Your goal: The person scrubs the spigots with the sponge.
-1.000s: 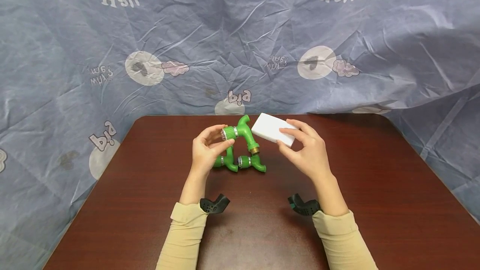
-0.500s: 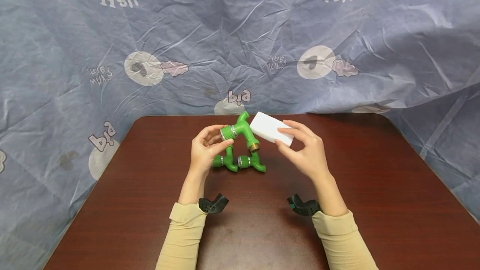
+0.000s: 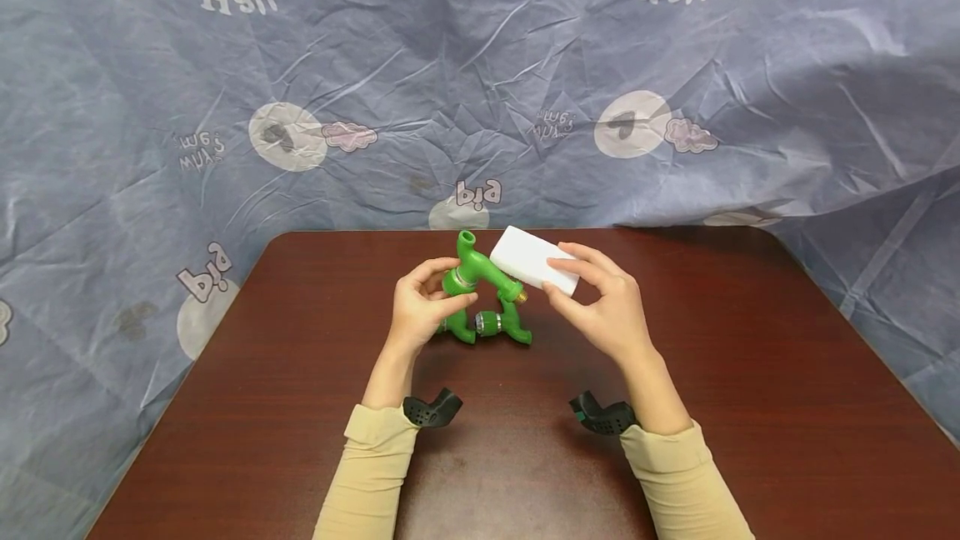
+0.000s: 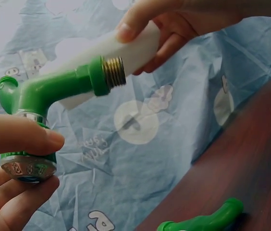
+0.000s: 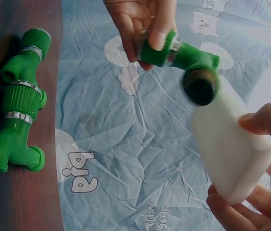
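Note:
My left hand (image 3: 417, 311) grips a green tap (image 3: 483, 267) by its ribbed knob, thumb on one side and fingers on the other. The tap is held up above the table, its brass threaded end toward the right and its spout pointing up in the head view. A white sponge block (image 3: 531, 257) is pinched between the thumb and fingers of my right hand (image 3: 609, 311). One face of the sponge (image 5: 229, 139) lies along the tap's body, overlapping it in both wrist views. Below, two more green taps lie on the table, one (image 3: 513, 324) fully showing, the other (image 3: 461, 328) partly behind my left hand.
The dark reddish-brown table (image 3: 720, 340) stretches out to both sides. Behind its far edge hangs a wrinkled blue-grey cloth (image 3: 480, 107) with printed figures. Black wrist mounts (image 3: 432, 408) sit at the cuffs of the pale yellow sleeves (image 3: 363, 473).
My left hand has turned the tap, so its spout opening now shows and its threaded end has swung right. The sponge and right hand have shifted slightly left.

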A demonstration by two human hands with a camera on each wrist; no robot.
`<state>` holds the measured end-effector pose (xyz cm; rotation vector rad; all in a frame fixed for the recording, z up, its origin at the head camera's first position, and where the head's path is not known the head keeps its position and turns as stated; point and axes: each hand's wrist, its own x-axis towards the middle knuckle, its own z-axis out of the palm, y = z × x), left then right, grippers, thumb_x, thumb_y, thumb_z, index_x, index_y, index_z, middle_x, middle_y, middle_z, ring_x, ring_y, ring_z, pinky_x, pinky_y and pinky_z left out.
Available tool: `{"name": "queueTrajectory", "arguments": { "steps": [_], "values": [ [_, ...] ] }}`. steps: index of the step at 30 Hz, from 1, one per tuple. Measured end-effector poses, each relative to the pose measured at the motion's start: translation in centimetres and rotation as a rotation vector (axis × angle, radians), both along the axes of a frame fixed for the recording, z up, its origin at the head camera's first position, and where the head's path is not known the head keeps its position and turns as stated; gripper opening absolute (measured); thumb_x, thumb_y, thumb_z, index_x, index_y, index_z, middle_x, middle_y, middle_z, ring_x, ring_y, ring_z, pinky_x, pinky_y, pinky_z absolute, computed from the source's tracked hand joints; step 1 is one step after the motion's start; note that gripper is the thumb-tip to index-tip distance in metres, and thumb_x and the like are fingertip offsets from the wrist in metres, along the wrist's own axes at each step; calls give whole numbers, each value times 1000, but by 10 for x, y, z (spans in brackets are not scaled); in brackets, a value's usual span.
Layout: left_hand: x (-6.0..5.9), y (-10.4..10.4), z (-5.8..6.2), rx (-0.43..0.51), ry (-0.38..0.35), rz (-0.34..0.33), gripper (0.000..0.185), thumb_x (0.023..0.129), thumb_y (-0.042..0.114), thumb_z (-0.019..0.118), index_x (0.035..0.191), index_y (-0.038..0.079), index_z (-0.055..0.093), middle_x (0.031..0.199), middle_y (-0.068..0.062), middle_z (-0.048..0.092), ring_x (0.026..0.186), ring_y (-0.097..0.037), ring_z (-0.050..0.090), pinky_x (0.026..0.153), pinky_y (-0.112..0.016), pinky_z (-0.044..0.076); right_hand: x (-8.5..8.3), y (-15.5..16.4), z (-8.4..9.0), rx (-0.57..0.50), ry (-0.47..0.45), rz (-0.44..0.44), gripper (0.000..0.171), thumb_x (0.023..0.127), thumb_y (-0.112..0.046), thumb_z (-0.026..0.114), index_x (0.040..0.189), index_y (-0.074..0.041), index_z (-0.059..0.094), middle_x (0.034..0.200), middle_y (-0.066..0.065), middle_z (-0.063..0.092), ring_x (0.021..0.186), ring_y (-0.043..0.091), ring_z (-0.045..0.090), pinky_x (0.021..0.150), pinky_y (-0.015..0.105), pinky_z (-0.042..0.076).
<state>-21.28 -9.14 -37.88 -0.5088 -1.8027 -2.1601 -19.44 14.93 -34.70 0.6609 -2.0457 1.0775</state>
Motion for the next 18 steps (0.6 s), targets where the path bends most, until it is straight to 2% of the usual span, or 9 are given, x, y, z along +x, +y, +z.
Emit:
{"name": "queueTrajectory", "arguments": {
  "steps": [5,10,15,18],
  "values": [
    [0,5,-1,-4,-12,25,48,61,-23,74,106,-13,60,93,-4,65,81,-13,64,66,-23,54,2,-4,1,-35,39,4,29,69,-6,79,98,-8,74,111,9,66,101,24,62,86,18,43],
    [0,7,-2,-26,7,15,45,61,-21,76,103,-11,62,94,-7,66,81,-15,65,65,-25,55,4,-11,1,1,41,32,30,71,-9,79,100,-8,74,114,9,64,104,25,60,88,23,45],
    [0,6,0,12,39,33,45,61,-22,74,103,-12,62,94,-5,67,84,-17,65,66,-26,55,2,-4,1,40,51,-51,27,71,-12,78,98,-8,75,111,9,65,103,24,61,84,32,47],
    [1,3,2,22,32,58,47,60,-22,74,104,-12,62,93,-7,67,83,-18,65,65,-25,55,-1,2,2,14,55,-107,27,71,-11,78,97,-7,75,110,10,66,100,25,62,83,26,46]
  ]
}}
